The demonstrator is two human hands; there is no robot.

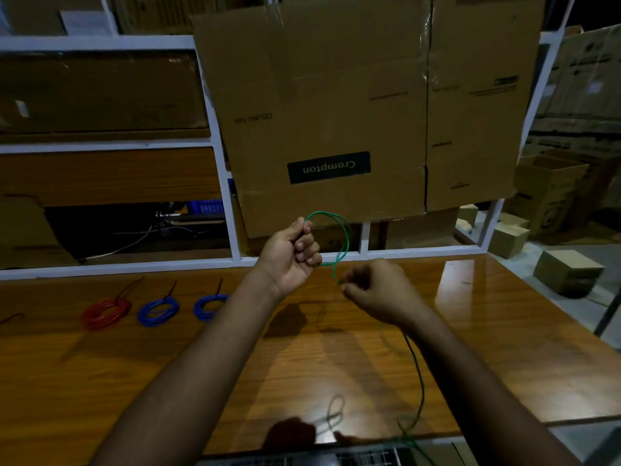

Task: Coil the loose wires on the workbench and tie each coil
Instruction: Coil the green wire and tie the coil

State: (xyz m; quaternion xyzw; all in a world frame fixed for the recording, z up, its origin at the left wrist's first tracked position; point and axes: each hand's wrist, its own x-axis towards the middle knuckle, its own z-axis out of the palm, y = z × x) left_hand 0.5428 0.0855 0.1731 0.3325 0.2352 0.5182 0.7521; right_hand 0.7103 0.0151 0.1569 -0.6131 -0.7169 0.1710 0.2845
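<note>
Near the workbench's (336,348) far left edge: one red coil (107,312), two blue coils (158,311) (210,307), three ties. One green wire (339,243), two hands (290,255) (379,290). Possibly one more red strand (11,318) at the left edge.

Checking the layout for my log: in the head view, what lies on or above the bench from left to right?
Red coil → blue coil → second blue coil → left hand → green wire loop → right hand.
</note>
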